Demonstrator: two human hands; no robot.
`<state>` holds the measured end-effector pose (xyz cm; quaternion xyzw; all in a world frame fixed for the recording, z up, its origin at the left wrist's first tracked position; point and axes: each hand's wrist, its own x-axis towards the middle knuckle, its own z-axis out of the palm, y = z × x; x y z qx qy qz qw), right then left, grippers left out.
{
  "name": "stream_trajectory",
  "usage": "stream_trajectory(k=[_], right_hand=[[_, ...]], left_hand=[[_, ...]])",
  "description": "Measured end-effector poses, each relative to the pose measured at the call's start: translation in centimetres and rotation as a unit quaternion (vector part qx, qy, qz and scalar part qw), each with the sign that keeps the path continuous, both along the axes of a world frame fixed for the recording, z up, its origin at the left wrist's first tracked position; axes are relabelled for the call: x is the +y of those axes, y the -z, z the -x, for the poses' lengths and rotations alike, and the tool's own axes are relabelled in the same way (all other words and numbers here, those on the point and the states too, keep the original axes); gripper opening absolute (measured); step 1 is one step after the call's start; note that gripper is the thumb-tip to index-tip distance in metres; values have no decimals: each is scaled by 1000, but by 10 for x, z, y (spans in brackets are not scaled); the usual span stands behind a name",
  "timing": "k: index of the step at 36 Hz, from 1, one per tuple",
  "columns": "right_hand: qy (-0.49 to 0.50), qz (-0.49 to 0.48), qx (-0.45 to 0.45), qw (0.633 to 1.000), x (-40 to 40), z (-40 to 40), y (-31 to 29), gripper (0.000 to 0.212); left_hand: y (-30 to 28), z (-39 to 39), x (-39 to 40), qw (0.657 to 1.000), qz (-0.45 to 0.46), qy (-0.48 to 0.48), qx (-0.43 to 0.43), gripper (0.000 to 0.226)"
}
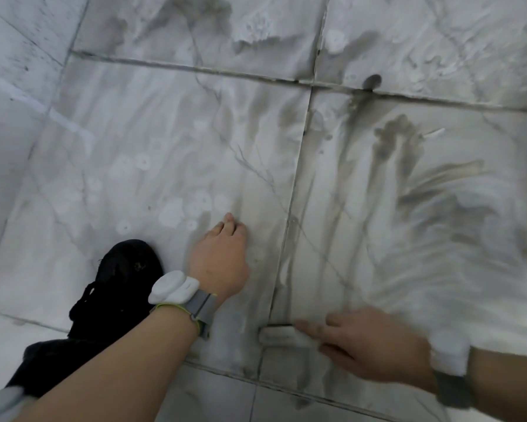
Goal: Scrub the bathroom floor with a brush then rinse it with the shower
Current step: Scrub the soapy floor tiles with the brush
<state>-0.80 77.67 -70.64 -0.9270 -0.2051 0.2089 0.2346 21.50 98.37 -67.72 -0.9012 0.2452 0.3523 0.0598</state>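
The bathroom floor (164,132) is pale marbled tile, wet and streaked with grey dirt and soap foam. My left hand (219,257) rests on a tile near the middle bottom, fingertips pressed down, holding nothing. My right hand (368,345), blurred by motion, grips a small white brush (277,333) whose head pokes out to the left of the fingers. The brush sits on the floor beside a dark grout line. Both wrists carry white bands.
My black shoe (116,287) stands on the tile left of my left hand. A tiled wall (12,86) rises along the left edge. A dark spot (371,82) marks the grout joint at upper right. Dark grout lines (298,178) cross the floor.
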Motion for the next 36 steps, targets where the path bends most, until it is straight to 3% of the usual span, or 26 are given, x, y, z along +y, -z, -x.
stream_trajectory(k=[3,6,9,13,17,20,25,27,29,32,36], right_hand=[[-6,23,14,1000,6,10,6,58],[42,11,-39,998,-17,-30,16,57],[165,-12,-63,984,-55,-108,17,57],[334,36,-45,941,-118,-227,16,53],[415,84,-48,904,-145,-262,1,56],[369,82,-91,921,-113,-206,1,57],[77,31,-42,996,-54,-48,-1,56],[-60,35,-32,997,-48,-1,3,52],[-129,39,-49,990,-55,18,13,52],[-76,31,-64,995,-80,-9,21,55],[195,6,-96,976,-135,-103,17,59]], left_hand=[[-1,0,-1,1000,5,-6,3,67],[0,0,0,1000,9,-9,6,67],[1,-2,3,1000,12,-11,11,67],[0,0,0,1000,4,-18,17,68],[0,3,-4,999,-9,-25,18,70],[-2,3,-7,999,-15,-34,27,70],[-4,0,-10,999,-22,-23,42,73],[-3,-1,-9,999,-24,-19,36,73],[-2,1,-9,999,-25,-21,31,72],[-1,4,-10,999,-28,-29,29,70],[-1,4,-12,999,-32,-27,20,70]])
